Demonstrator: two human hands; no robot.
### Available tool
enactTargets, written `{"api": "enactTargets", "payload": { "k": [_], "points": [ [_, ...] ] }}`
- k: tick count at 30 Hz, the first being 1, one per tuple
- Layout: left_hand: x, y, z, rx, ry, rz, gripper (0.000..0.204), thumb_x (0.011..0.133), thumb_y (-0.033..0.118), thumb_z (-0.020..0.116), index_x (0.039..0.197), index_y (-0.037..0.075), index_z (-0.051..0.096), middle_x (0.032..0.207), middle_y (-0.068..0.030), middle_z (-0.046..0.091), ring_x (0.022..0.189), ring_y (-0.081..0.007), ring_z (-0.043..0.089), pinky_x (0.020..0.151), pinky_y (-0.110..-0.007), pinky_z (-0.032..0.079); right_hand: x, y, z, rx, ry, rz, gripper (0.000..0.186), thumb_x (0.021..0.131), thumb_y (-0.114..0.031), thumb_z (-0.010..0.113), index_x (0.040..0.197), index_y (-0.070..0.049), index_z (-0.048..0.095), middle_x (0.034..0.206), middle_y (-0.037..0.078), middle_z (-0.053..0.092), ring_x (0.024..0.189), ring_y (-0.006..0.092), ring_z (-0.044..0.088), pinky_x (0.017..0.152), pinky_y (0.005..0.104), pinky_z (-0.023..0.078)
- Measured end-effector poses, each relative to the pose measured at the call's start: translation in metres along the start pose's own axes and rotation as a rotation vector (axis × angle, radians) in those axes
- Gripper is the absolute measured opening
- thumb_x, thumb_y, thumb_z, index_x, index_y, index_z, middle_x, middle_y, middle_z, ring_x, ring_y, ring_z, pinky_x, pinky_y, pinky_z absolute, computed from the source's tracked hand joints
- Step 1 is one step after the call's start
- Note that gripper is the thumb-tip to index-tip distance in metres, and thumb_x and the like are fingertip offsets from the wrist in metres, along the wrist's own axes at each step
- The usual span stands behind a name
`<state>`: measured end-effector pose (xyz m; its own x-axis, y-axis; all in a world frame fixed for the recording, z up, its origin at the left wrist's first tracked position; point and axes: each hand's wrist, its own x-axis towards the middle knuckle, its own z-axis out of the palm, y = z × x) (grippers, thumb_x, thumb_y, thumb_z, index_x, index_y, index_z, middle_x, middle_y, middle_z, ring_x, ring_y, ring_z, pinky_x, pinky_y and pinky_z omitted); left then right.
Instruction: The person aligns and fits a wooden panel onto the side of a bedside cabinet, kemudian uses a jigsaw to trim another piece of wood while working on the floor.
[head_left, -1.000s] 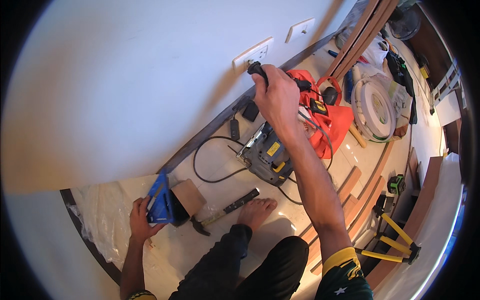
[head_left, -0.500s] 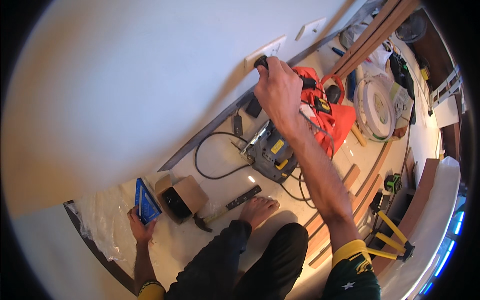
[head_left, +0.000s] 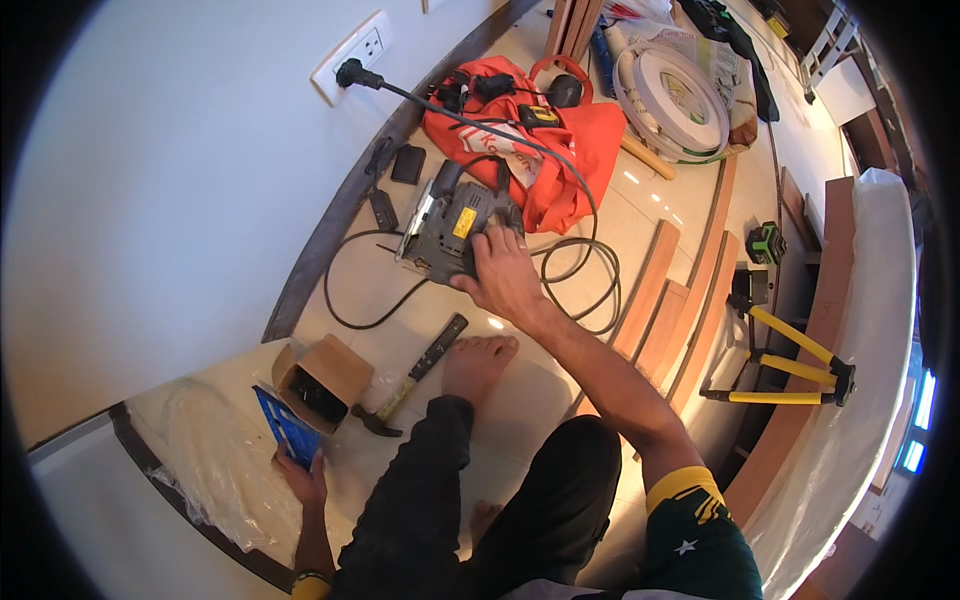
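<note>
My right hand (head_left: 508, 272) reaches over the floor, its fingers curled on the grip end of a dark grey jigsaw (head_left: 458, 222). The jigsaw lies on its side, metal base plate facing the wall. A black plug (head_left: 357, 74) sits in the white wall socket (head_left: 374, 42), and its cord (head_left: 500, 130) runs down to the right. My left hand (head_left: 306, 478) holds a blue triangular speed square (head_left: 284, 424) low by the wall, beside an open cardboard box (head_left: 340, 372) with something black inside. Near my foot lies a claw hammer (head_left: 412, 382).
Behind the jigsaw is a red bag (head_left: 580, 165) with black items on it. To the right are wooden strips (head_left: 645, 285), edging-tape rolls (head_left: 680, 100), a green laser level (head_left: 766, 244) and a yellow-legged tripod (head_left: 795, 366). Clear plastic sheeting (head_left: 205, 440) lies at the left.
My right hand has left the plug at the socket and come down onto the jigsaw. The plug stays in the socket. My left hand still holds the speed square. The view has shifted.
</note>
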<state>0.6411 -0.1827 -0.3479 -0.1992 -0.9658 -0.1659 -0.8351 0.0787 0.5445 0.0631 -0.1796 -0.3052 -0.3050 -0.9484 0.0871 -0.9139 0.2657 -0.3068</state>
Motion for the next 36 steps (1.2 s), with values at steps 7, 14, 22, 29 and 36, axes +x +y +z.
{"api": "enactTargets", "payload": {
  "k": [7, 14, 22, 29, 36],
  "points": [
    [0.017, -0.002, -0.016, 0.229, 0.036, -0.073, 0.077, 0.09, 0.038, 0.083, 0.142, -0.002, 0.044, 0.133, -0.0267, 0.052, 0.125, -0.0442, 0.054, 0.108, -0.05, 0.043, -0.011, 0.001, 0.035, -0.214, -0.256, -0.048, 0.078, 0.074, -0.06, 0.085, 0.115, 0.004, 0.068, 0.115, 0.014, 0.062, 0.123, 0.0324, 0.054, 0.126, 0.0531, 0.026],
    [-0.033, -0.033, 0.004, 0.041, 0.016, -0.039, 0.071, 0.097, 0.039, 0.077, 0.14, -0.007, 0.045, 0.133, -0.0258, 0.048, 0.124, -0.0407, 0.048, 0.108, -0.053, 0.04, -0.022, 0.034, 0.074, -0.112, -0.102, -0.112, 0.053, 0.063, -0.03, 0.088, 0.101, 0.003, 0.071, 0.116, 0.021, 0.063, 0.119, 0.0388, 0.056, 0.11, 0.049, 0.042],
    [-0.006, -0.035, 0.03, 0.232, 0.014, -0.04, 0.064, 0.1, 0.039, 0.073, 0.138, -0.006, 0.047, 0.13, -0.0261, 0.051, 0.119, -0.0412, 0.055, 0.104, -0.051, 0.045, -0.017, -0.002, 0.007, 0.092, -0.015, -0.144, 0.055, 0.06, -0.048, 0.083, 0.089, -0.003, 0.072, 0.099, 0.014, 0.063, 0.112, 0.0333, 0.059, 0.105, 0.0488, 0.043],
    [0.055, 0.013, 0.047, 0.265, 0.075, 0.04, 0.058, 0.102, 0.035, 0.071, 0.136, -0.005, 0.048, 0.127, -0.0246, 0.053, 0.116, -0.0384, 0.057, 0.102, -0.048, 0.047, -0.039, -0.047, -0.11, 1.377, -0.414, 0.388, 0.061, 0.075, -0.051, 0.081, 0.102, 0.003, 0.07, 0.113, 0.012, 0.067, 0.117, 0.0259, 0.059, 0.1, 0.0405, 0.045],
    [0.088, 0.162, 0.056, 0.018, 0.283, 0.342, 0.051, 0.104, 0.032, 0.069, 0.135, -0.004, 0.049, 0.123, -0.023, 0.056, 0.113, -0.0356, 0.06, 0.099, -0.046, 0.05, -0.181, -0.064, -0.178, 1.893, 0.236, 0.332, 0.068, 0.084, -0.04, 0.078, 0.133, 0.004, 0.058, 0.109, 0.004, 0.061, 0.103, 0.0128, 0.053, 0.086, 0.0306, 0.044]
  ]
}}
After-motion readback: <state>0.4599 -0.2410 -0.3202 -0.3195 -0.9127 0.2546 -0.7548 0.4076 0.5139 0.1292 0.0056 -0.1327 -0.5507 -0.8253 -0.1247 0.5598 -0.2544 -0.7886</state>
